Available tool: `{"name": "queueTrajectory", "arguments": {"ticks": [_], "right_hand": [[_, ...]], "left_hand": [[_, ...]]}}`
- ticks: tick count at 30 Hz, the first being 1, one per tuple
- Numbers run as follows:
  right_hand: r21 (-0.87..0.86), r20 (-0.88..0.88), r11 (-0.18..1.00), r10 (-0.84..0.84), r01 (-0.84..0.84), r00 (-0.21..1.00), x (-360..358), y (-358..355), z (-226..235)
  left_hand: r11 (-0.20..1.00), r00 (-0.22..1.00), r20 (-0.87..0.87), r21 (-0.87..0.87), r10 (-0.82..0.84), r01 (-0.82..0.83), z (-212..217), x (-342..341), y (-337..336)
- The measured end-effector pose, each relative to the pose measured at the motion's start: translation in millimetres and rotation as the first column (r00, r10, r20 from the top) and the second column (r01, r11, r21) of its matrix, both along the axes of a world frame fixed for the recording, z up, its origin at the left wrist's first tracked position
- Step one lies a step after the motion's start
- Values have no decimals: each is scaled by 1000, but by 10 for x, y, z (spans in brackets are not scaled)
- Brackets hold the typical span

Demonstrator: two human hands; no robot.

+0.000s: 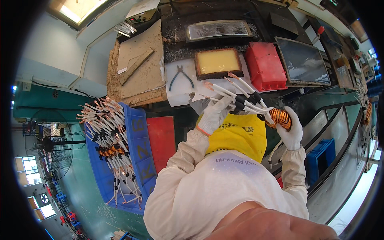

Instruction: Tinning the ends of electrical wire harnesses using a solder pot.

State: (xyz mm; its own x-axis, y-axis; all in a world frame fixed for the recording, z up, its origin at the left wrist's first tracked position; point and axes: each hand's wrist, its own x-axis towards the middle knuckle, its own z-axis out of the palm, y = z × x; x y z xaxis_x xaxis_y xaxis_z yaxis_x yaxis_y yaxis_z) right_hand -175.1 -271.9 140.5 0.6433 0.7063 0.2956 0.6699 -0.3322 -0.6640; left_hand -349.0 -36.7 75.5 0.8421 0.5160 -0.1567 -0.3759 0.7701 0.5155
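A copper-wound ring coil (281, 117) rests in my right hand (293, 132), which wears a white glove and curls its fingers around the coil's outer side. From the coil, several white-sleeved leads (256, 108) with black sleeve sections run up and to the left, ending in bare copper tips. My left hand (216, 116), gloved as well, closes on these leads near the black sections. Both hands are in front of my yellow apron (240, 138). Beyond the lead tips sits a shallow dark-rimmed tray (219, 75) of pale yellow material.
Pliers (182, 78) with dark green handles lie on white paper. A rectangular pot (218, 30) with a silvery surface is farther back. A red bin (266, 66) stands right of the tray. At left, a blue crate (140, 154) holds many similar coils (110, 152), near a fan (48, 144).
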Motion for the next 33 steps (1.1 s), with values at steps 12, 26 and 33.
{"name": "queueTrajectory", "arguments": {"ticks": [12,26,33], "right_hand": [[50,37,999,10,-12,999,164,130,154],[-90,147,982,178,-166,973,617,646,432],[-194,76,958,229,-211,970,995,1159,563]], "left_hand": [[983,1000,-19,186,1,2,-122,-72,12],[936,935,-59,17,-350,352,-134,205,-145],[894,891,-85,-17,-447,447,-434,104,-234]]}}
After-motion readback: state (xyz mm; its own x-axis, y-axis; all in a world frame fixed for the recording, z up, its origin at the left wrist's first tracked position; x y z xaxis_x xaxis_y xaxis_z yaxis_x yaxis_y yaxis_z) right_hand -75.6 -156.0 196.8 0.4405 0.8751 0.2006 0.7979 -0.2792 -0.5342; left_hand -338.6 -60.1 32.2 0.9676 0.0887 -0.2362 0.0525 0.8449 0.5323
